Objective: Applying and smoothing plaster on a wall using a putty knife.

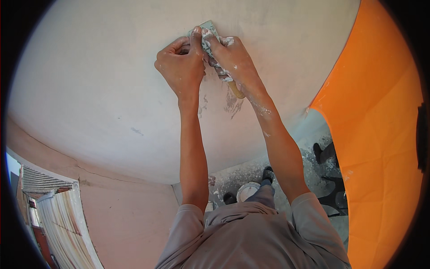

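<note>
A putty knife (208,26) with a pale, paste-smeared blade is raised in front of a whitish wall (112,76). My right hand (230,54) is wrapped round it, with white paste on the fingers and wrist. Below that hand a yellowish handle end (236,90) sticks out. Close beside it, my left hand (182,60) has curled fingers, its thumb pressed against the blade's left edge. What the left fingers do behind the blade is hidden. Grey smears (233,105) mark the wall under my hands.
An orange sheet (376,148) hangs along the right. A round white bucket lid or tub (247,192) stands by my feet on a paste-spattered floor (316,134). Another person's foot (318,153) and a dark chair (333,197) show at the right. A curtained window opening (62,219) lies lower left.
</note>
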The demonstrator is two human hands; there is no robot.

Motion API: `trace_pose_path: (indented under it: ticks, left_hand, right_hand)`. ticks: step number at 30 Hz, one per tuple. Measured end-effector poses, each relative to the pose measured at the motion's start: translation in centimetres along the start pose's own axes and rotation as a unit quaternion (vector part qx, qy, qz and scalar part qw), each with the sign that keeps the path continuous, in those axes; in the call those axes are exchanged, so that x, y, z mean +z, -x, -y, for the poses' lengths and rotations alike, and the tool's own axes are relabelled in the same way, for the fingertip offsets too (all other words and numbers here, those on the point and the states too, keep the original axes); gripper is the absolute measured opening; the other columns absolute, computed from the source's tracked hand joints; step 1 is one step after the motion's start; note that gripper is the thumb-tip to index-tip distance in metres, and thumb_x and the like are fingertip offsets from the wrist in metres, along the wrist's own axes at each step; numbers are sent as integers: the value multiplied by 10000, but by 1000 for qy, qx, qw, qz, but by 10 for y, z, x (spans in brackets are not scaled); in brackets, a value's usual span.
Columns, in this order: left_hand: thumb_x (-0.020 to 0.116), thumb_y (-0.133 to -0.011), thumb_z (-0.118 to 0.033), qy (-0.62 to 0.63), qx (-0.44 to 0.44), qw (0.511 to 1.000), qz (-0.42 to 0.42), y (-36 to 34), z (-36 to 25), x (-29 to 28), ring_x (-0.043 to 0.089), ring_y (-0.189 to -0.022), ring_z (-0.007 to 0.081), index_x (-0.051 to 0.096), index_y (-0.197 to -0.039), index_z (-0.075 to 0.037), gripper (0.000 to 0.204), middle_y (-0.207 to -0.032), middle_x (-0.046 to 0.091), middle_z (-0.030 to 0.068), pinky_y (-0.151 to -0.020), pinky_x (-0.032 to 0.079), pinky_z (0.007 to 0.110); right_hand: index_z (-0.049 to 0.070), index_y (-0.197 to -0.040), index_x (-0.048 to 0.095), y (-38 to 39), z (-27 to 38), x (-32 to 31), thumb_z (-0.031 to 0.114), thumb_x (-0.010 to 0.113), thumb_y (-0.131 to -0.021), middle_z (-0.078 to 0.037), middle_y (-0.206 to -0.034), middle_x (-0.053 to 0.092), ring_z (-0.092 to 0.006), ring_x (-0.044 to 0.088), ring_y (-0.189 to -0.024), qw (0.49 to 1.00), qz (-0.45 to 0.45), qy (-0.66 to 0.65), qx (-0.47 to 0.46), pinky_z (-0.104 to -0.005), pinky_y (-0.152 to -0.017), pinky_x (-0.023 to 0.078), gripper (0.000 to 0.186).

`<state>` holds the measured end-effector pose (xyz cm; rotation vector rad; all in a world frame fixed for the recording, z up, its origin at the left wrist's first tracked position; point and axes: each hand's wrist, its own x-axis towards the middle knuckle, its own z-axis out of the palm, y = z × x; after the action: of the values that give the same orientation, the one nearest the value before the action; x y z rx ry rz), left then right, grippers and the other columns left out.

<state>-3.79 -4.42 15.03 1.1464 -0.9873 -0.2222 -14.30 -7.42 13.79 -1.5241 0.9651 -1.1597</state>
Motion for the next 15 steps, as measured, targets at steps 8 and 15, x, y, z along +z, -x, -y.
trace_pose_path:
  ticks: [8, 15]
  left_hand:
    - [798, -898, -309, -16, 4, 1000, -1, 4, 9, 8, 429, -372, 82, 732, -742, 37, 385, -510, 564, 11, -356, 317, 266]
    - [782, -909, -262, -58, -21, 998, -3, 29, 25, 17, 445, -384, 91, 732, -736, 39, 350, -523, 618, 46, -398, 334, 269]
  right_hand:
    - [43, -643, 575, -2, -5, 3, 460, 525, -1009, -26, -553, 505, -148, 481, -478, 999, -21, -25, -4, -336, -489, 421, 557]
    - [28, -651, 601, 11, -13, -14, 459, 527, -1001, -64, -570, 563, -168, 531, -495, 1000, 10, 22, 10, -353, -514, 451, 560]
